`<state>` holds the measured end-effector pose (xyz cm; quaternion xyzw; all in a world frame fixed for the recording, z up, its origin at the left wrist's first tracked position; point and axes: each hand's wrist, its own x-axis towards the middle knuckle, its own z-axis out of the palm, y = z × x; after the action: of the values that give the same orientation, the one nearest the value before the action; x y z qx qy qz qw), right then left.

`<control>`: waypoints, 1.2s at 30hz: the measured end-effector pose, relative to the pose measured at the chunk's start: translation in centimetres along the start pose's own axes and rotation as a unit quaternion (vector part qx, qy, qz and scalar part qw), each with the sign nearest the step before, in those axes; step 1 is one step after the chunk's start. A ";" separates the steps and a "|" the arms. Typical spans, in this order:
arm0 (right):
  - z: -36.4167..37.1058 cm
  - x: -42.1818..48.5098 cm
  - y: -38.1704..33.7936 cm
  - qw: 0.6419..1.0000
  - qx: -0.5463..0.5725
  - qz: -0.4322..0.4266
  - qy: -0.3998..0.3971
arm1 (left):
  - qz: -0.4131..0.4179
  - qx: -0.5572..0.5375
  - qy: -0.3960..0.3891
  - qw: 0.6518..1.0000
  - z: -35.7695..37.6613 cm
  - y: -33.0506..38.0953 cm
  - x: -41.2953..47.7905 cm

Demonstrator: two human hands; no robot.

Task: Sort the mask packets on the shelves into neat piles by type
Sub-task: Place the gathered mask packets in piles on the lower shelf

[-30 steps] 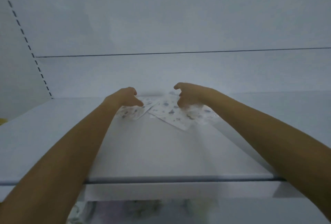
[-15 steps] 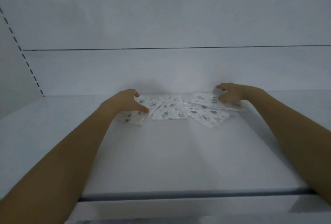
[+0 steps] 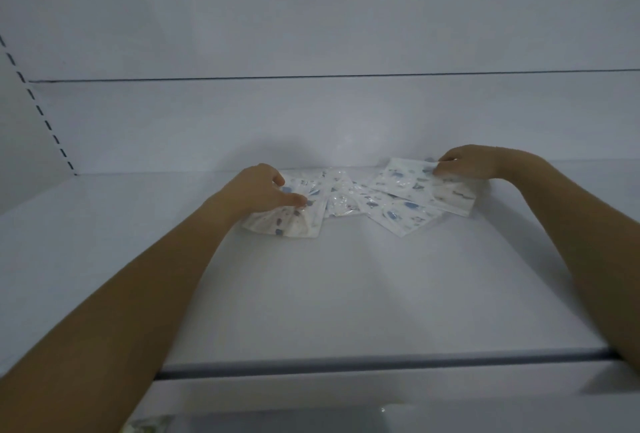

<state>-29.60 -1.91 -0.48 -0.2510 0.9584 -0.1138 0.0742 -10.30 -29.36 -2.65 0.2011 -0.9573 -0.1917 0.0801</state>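
Head view: mask packets (image 3: 381,197) lay fanned in messy overlap at back of shelf (image 3: 311,294). Half a second earlier right hand (image 3: 464,162) only rested on far-right packet (image 3: 401,178); by this point it pinched the edge, packet tipped up. Left hand (image 3: 258,190) stayed pinching leftmost packet (image 3: 287,223). Guess sorting had barely started, no piles yet.
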 end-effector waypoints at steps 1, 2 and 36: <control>0.0 -0.2 -0.2 1.000 -0.008 0.006 -0.014 | 0.003 0.003 -0.001 1.000 0.1 0.1 -0.1; 0.0 -0.5 -0.5 0.999 -0.022 0.012 -0.022 | 0.004 0.005 -0.004 1.000 0.2 0.3 -0.1; 3.0 -5.0 -10.2 0.813 0.567 0.069 -0.109 | -0.015 -0.317 -0.003 0.948 2.0 2.8 -1.6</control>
<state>-19.94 -8.56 -0.33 -0.1082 0.7243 -0.6035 0.3154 -10.29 -25.69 -3.50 0.1793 -0.8440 -0.4874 0.1341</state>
